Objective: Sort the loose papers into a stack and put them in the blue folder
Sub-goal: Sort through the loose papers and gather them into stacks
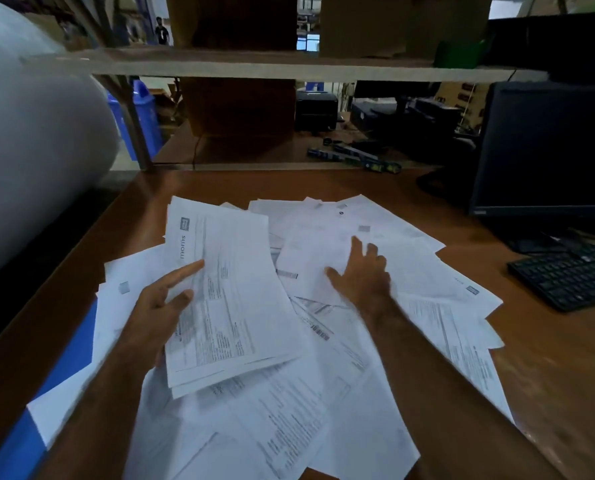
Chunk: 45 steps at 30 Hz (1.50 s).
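Left hand (161, 306), forearm entering from the lower left, grips a small sheaf of printed sheets (226, 289) by its left edge: the thumb lies on the top page and the forefinger extends along the margin, with the remaining fingers hidden beneath. This held sheaf is raised and tilted above the scattered pile, its far corner pointing away from the person. Right hand (362, 275), forearm entering from the lower right, reaches forward with palm down and fingers spread, flat on a loose sheet (310, 258) near the middle of the pile; it holds nothing, and motion blur softens its outline. Loose papers (324, 393) overlap at many angles across the brown desk (549, 375). Blue folder (15, 441) lies at the desk's near left edge, partly covered by sheets, with a blue strip showing along the left side. Black keyboard (573, 275) and dark monitor (549, 147) stand to the right, clear of the pile. Large white roll (29, 140) fills the left of the view.
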Tool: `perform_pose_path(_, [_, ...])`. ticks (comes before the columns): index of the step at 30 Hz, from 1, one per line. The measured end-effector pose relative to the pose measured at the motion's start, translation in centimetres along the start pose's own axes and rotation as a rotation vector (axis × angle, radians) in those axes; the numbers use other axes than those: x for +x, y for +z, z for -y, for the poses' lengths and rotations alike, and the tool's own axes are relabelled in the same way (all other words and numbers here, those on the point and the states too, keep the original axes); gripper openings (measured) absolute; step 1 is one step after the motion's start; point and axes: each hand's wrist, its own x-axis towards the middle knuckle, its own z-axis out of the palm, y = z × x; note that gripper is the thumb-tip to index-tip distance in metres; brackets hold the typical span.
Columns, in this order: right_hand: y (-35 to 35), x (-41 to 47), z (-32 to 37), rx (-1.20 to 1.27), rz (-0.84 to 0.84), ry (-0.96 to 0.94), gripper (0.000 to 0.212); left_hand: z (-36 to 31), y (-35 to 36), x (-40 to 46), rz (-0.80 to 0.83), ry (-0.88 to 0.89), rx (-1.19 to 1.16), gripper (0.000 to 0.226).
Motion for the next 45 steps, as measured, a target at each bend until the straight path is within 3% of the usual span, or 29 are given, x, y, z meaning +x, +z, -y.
perform_pose_path(2, [-0.3,1.8,-1.0,-0.090,0.103,0.143,0.104,0.4,-0.2,0.5,-0.011,-0.009,-0.023,0.037])
perform_pose_path(5, [0.3,3.6,-1.3,-0.127,0.162,0.165,0.106,0.5,-0.2,1.1,-0.034,-0.011,-0.038,0.037])
perform_pose_path(8, [0.1,4.8,-1.4,0.066,0.155,0.184,0.096,0.8,0.2,1.6,-0.045,-0.033,-0.067,0.039])
perform_pose_path(15, [-1.2,3.2,-2.5,0.453,0.075,-0.065,0.057,1.0,0.5,2.0,-0.027,-0.017,-0.082,0.041])
perform_pose_path(22, [-7.2,0.2,-1.7,0.526,0.024,-0.235,0.067,0.2,0.2,0.5,-0.033,0.005,-0.026,0.037])
perform_pose_path(24, [-9.2,-0.8,-1.3,0.706,0.040,-0.331,0.068,-0.1,0.0,-0.1,-0.054,0.004,-0.029,0.037])
perform_pose_path(27, [-11.6,-2.5,-0.8,1.230,0.099,-0.409,0.074,-0.6,-0.1,-0.8,-0.105,-0.033,-0.043,0.036])
perform_pose_path(29, [-12.2,-3.5,-0.7,1.451,0.138,-0.419,0.074,-1.3,0.1,-1.4,-0.111,-0.043,-0.067,0.035])
perform_pose_path(31, [-11.5,-4.7,-0.3,1.388,0.206,-0.422,0.074,-2.2,0.5,-1.9,-0.079,-0.053,-0.126,0.033])
perform_pose_path(34, [-8.4,-6.2,0.1,0.853,0.208,-0.430,0.081,-3.9,1.4,-2.8,-0.011,0.004,-0.129,0.035])
perform_pose_path(35, [-7.2,-6.7,0.3,0.776,0.194,-0.437,0.081,-4.3,1.6,-3.0,0.004,0.031,-0.121,0.036])
perform_pose_path(40, [-3.5,-8.1,0.6,0.884,0.232,-0.407,0.063,-4.7,2.0,-3.6,0.132,0.024,-0.419,0.044])
perform_pose_path(45, [-2.3,-9.0,0.8,1.174,0.468,-0.375,0.058,-4.7,1.9,-3.9,0.110,0.054,-0.365,0.039])
